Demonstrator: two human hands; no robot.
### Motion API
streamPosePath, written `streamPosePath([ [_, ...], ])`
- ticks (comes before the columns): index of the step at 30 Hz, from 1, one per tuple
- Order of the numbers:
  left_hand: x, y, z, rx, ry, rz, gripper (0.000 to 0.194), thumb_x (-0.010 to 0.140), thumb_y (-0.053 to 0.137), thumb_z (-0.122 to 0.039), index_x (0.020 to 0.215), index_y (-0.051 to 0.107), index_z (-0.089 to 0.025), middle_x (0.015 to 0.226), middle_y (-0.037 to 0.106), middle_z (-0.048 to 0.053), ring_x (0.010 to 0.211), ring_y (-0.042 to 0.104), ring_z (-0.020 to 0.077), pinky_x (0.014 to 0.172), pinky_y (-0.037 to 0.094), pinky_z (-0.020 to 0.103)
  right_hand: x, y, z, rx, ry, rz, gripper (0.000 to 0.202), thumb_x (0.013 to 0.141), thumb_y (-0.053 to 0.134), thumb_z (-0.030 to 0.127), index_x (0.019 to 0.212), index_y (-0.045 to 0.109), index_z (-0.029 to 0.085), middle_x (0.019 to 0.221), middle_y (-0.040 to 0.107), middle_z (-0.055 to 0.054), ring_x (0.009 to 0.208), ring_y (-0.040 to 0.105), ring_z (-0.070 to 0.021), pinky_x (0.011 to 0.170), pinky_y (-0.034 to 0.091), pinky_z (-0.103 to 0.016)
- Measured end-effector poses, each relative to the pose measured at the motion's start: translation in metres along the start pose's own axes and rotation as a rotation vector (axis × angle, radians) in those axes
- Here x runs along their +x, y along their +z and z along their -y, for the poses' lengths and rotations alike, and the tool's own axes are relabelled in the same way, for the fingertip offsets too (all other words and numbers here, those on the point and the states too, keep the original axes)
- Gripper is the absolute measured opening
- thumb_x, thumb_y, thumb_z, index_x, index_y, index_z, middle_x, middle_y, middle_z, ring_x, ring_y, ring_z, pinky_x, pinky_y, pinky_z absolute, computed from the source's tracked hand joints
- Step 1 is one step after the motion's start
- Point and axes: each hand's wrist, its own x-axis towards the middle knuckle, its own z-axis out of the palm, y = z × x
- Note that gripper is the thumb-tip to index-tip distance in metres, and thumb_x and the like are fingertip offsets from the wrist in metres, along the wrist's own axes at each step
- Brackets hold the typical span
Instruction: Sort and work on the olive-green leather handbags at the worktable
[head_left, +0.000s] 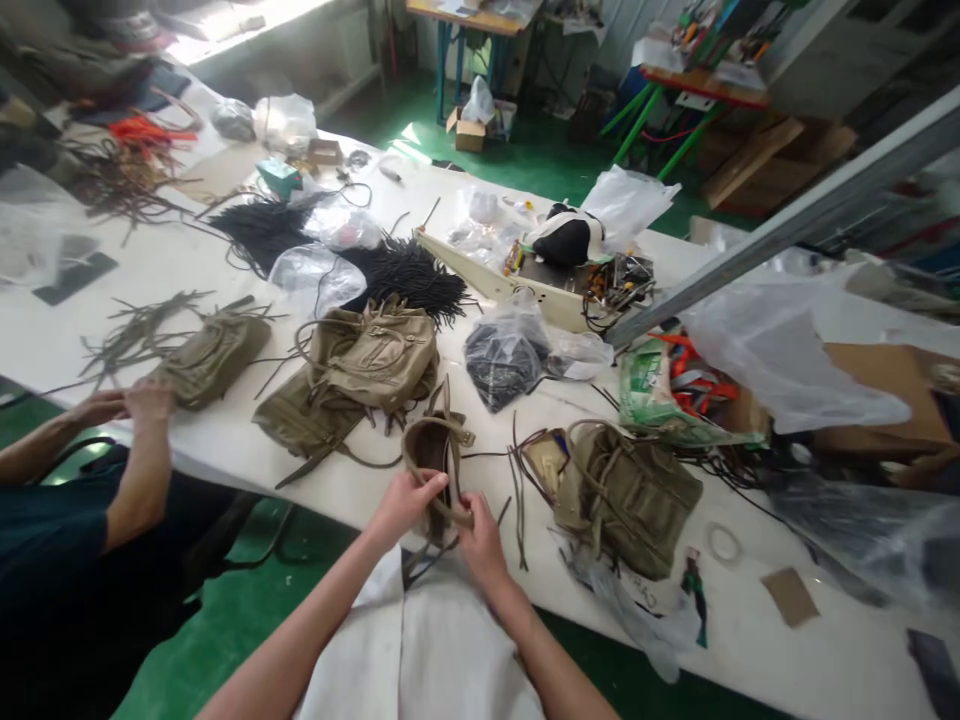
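A small olive fabric bag [429,440] is held at the table's front edge, its mouth facing up and its dark inside showing. My left hand [409,505] is closed on the bag's near rim, thumb on top. On the right side of the same rim, my right hand [478,535] pinches the edge near a strap. The bag's lower part is partly hidden by my hands. Just left of it lie olive backpacks [375,360], heaped together. To the right sits another olive backpack [637,495], with loose dark cords [519,510] between it and my right hand.
At left, a co-worker's hands [142,400] touch an olive bag [214,360]. Bundles of black cords [412,280], a clear plastic bag [506,350] and a tool tray [510,290] lie beyond. A metal post [787,220] slants at right; green-handled pliers [694,595] lie near the edge.
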Motion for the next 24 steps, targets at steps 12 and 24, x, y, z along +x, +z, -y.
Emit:
streamPosePath([
  [12,-0.013,0.028,0.001,0.191,0.084,0.029,0.042,0.095,0.065,-0.058,0.090,0.077,-0.018,0.077,0.075,0.004,0.074,0.065,0.0226,0.068,0.045,0.032,0.216,-0.081,0.032,0.156,0.202,-0.063,0.050,0.082,0.078,0.067,0.104,0.078,0.022,0.112,0.081,-0.011,0.107,0.072,-0.0277,0.094,0.058,-0.037],
  [24,-0.018,0.016,0.013,0.171,0.007,0.060,0.081,0.064,0.097,-0.051,0.132,0.070,-0.016,0.066,0.059,-0.007,0.067,0.055,0.0195,0.060,0.036,0.030,0.281,-0.022,0.060,0.448,0.282,0.203,0.030,0.087,0.083,0.043,0.091,0.071,0.016,0.080,0.076,-0.003,0.072,0.065,-0.0160,0.073,0.057,-0.032],
])
